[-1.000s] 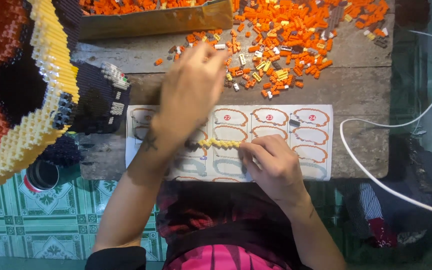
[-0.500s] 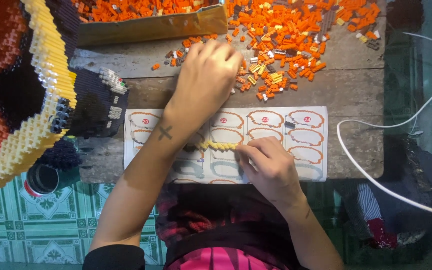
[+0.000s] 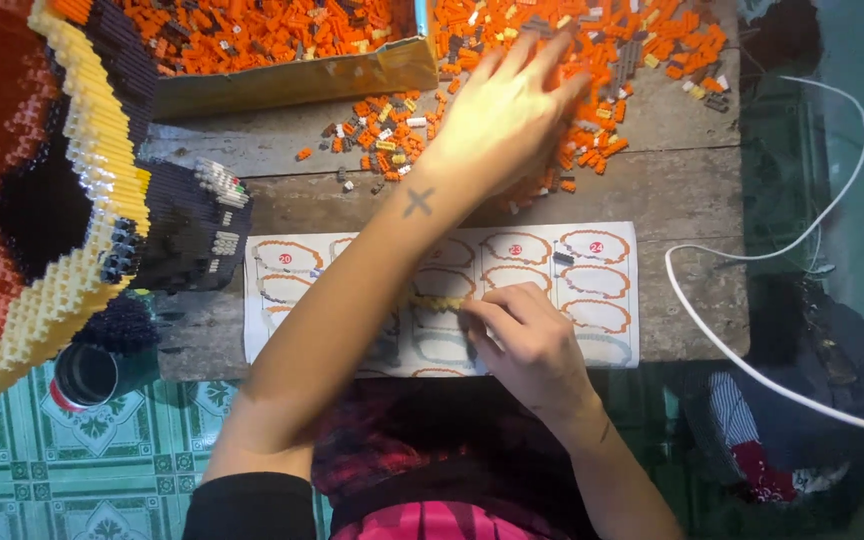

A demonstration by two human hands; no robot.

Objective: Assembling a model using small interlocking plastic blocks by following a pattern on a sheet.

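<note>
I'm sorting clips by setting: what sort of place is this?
Probably a home hobby spot, not a factory: a worn wooden table on patterned green floor tiles, a heap of small orange bricks, a printed instruction sheet, and a large half-built brick model.

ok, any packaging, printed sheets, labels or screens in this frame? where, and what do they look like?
Instruction sheet: flat on the wooden table, under both hands; white rectangle, rows of orange-outlined shapes with small red round markers.
Cardboard box: top of the table, left of centre; brown, open, full of orange bricks.
Can: below the table's left edge; round, dark inside, red-and-white rim.
No screens seen.
</note>
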